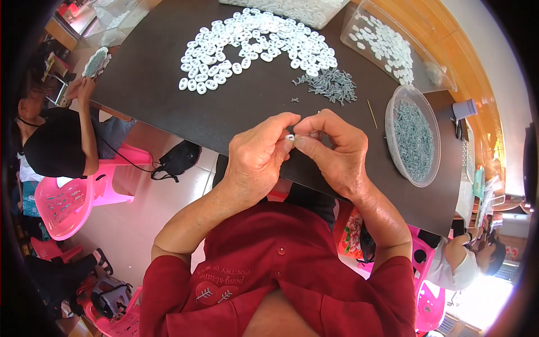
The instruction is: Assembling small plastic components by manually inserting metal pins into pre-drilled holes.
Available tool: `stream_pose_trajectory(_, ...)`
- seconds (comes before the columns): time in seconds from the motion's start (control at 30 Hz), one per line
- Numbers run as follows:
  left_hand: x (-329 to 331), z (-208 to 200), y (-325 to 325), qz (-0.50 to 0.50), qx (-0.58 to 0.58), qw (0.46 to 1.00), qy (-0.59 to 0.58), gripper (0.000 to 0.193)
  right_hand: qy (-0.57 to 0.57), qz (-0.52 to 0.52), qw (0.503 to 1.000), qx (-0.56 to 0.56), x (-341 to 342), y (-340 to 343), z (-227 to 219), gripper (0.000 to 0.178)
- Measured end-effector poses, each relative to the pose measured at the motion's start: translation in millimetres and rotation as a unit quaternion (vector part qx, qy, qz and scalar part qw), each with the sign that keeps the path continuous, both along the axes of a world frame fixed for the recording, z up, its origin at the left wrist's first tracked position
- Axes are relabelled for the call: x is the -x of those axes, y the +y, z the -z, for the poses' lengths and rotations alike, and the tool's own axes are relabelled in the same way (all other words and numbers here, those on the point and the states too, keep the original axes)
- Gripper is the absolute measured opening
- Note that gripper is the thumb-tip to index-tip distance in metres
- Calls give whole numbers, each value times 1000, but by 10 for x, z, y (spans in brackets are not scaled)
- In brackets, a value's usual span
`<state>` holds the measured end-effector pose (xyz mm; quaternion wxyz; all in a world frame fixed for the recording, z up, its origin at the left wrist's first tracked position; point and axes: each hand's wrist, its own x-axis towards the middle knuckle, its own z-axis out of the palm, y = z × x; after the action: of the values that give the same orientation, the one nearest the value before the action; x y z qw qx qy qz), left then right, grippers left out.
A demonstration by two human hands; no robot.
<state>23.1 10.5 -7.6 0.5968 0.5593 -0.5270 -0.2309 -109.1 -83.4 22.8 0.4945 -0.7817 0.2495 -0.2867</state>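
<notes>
My left hand (259,150) and my right hand (336,147) meet over the near edge of the dark table. Between their fingertips sits a small white oval plastic piece (289,137), pinched from both sides. Whether a grey peg is in it too, the fingers hide. Beyond my hands, many white oval pieces with two holes (212,70) lie spread in an arc. A heap of small grey pegs (331,86) lies at their right end, with a single loose grey peg (295,100) nearer to me.
Right of my hands stands a clear round tub (388,124) full of grey pegs. A thin yellowish stick (372,114) lies beside it. Behind is a clear bin (359,50) with white pieces. Another person (56,132) sits at the left near a pink chair (64,205); a grey cup (465,109) is far right.
</notes>
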Motion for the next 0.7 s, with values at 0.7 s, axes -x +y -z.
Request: stream_pose_trajectory(0.7,-56,31,-19,-5,-23,998,62,32,54,-8,987,151,-84,-50,46,5)
